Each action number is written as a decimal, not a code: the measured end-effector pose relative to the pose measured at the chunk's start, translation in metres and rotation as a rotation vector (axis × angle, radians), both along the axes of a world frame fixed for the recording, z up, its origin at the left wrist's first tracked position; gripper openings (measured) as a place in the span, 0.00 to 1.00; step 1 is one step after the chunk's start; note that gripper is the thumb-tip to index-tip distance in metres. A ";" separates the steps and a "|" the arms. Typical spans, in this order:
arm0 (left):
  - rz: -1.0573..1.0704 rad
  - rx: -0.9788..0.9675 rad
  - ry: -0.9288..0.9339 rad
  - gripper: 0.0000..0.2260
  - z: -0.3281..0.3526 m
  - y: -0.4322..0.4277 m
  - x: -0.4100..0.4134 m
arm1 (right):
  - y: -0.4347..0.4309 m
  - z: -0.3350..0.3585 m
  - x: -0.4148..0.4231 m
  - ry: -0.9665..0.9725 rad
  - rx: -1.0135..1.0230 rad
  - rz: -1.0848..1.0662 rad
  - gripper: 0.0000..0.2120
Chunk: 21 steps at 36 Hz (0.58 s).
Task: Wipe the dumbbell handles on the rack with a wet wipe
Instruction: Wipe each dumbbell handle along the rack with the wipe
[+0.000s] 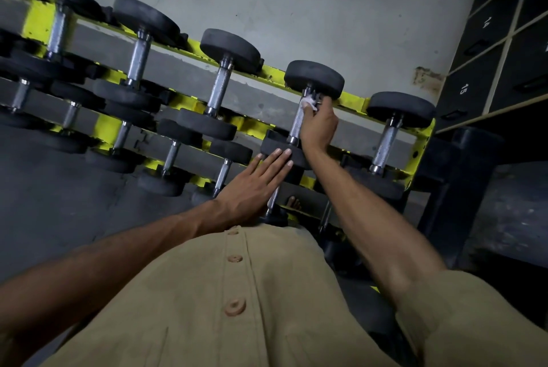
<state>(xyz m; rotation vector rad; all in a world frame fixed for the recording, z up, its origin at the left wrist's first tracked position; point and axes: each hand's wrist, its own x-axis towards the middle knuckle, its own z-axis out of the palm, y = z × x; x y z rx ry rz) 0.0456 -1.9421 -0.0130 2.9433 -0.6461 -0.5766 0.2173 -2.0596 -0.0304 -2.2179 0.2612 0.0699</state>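
A yellow rack (353, 101) holds rows of black dumbbells with steel handles. My right hand (318, 126) grips a white wet wipe (308, 103) around the far end of one top-row dumbbell handle (297, 124), just under its far weight head (314, 78). My left hand (255, 185) lies flat with straight fingers, its fingertips resting on that dumbbell's near weight head (281, 151). Most of the wipe is hidden inside my fingers.
Other top-row dumbbells lie to the left (219, 90) and to the right (385, 144). Lower rows of dumbbells (170, 156) sit nearer me. Black numbered lockers (486, 40) stand at the right. A grey wall (296, 10) runs behind the rack.
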 end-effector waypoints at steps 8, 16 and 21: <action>0.001 0.020 0.040 0.37 0.005 -0.002 0.001 | 0.006 -0.038 0.064 0.491 0.364 -0.259 0.24; -0.006 0.016 0.026 0.37 0.005 -0.001 0.001 | -0.020 -0.028 0.020 0.654 0.647 -0.134 0.17; 0.006 -0.015 0.012 0.39 0.001 0.002 0.000 | -0.019 -0.002 0.021 0.715 0.357 0.051 0.11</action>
